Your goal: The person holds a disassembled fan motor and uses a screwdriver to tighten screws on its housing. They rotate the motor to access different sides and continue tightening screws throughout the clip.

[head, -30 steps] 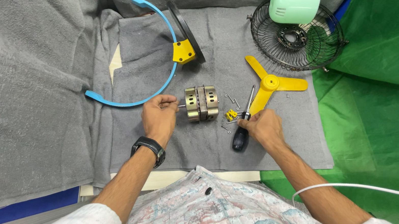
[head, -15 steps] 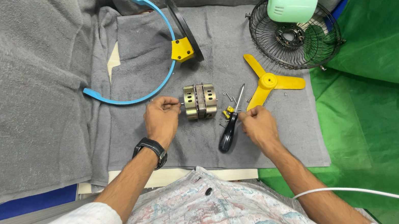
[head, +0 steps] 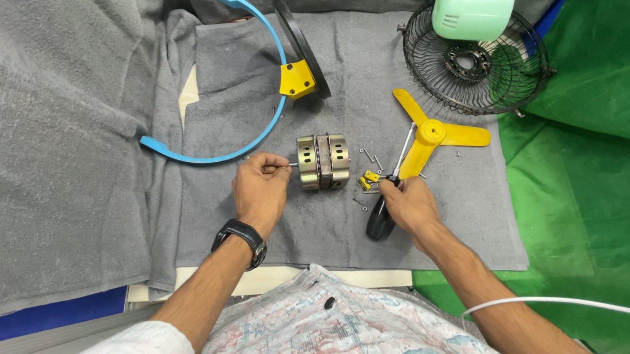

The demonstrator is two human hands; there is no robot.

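Fingers (head: 277,166) of the left hand (head: 260,192) are pinched together on the thin metal shaft that sticks out of the left end of the brass-coloured motor core (head: 322,162), just left of the frame's centre. Fingers (head: 397,186) of the right hand (head: 407,204) are closed around a black-handled screwdriver (head: 385,211), whose handle points down toward the person and whose steel blade runs up and slightly right, over the yellow fan blade (head: 428,133). The motor core lies on its side on a grey towel (head: 324,227) spread over the surface, between the two hands. Just right of it sit a small yellow clip (head: 369,179) and a few loose screws (head: 367,158), close to the right hand's fingertips. The three-lobed yellow fan blade lies flat above the right hand. In the upper right of the frame a black wire fan guard (head: 506,80) lies with a pale green motor housing (head: 473,8) at its top edge. In the upper middle a blue curved plastic band (head: 257,125) arcs across the towel, and a black ring (head: 300,44) with a yellow block (head: 296,80) leans beside it. A black wristwatch (head: 244,237) is on the left wrist. Green cloth (head: 617,160) covers the right of the frame.
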